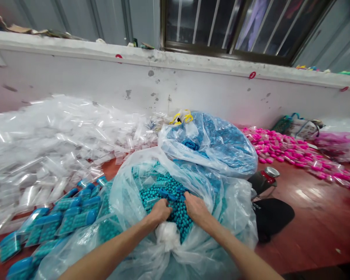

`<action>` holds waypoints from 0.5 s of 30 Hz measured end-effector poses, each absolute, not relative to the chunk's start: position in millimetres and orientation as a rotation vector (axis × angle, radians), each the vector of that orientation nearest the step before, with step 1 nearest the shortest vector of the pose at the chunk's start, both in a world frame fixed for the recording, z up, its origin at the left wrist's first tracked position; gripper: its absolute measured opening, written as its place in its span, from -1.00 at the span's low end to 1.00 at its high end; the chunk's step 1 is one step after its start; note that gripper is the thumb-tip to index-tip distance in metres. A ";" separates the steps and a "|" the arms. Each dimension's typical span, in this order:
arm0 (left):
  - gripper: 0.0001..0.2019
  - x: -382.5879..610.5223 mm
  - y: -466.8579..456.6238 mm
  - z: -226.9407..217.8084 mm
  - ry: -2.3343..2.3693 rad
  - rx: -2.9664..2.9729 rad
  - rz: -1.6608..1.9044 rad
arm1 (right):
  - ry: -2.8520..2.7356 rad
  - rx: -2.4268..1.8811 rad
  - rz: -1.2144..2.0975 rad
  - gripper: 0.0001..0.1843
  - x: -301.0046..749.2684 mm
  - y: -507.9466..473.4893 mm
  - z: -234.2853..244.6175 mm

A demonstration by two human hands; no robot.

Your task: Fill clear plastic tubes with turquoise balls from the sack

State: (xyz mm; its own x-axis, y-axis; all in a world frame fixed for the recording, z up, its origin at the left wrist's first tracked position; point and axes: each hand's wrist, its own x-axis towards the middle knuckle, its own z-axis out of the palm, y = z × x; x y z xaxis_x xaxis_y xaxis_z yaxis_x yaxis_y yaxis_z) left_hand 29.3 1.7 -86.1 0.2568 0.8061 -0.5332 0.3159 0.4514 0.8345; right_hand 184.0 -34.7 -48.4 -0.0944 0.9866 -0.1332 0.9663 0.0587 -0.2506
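Small round teal beads (184, 219) fill a large clear plastic bag (125, 177), open at the top, in front of me. Both my hands are inside its mouth, low over the beads. My left hand (161, 210) is closed, its fingertips turned down among the beads, so what it holds is hidden. Beside it my right hand (196, 206) pinches at a blue plastic piece (181, 191). Another blue piece (169, 195) lies between the hands. Several clear containers (150, 181) rest on the beads toward the back. A bunched white knot of plastic (167, 235) sits below my hands.
Bead-filled clear containers with blue caps (68, 221) lie to the left, before a heap of clear empty containers (61, 136). Behind stands a bag of blue pieces (218, 140). Pink pieces (291, 149), a jar with metal lid (266, 179) and a black object (274, 216) are right.
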 end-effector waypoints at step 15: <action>-0.56 17.5 -6.6 -59.6 0.913 0.810 0.439 | -1.782 -1.662 0.616 -0.79 183.4 -35.0 -37.5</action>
State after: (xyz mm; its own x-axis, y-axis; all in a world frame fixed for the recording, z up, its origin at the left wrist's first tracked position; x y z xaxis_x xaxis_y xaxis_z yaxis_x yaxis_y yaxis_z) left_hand 17.5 -6.6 -59.6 0.5552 0.6465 -0.5232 -0.0051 0.6317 0.7752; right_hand 183.4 -35.0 -37.5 -0.0183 0.9922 0.1231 0.7041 0.1002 -0.7030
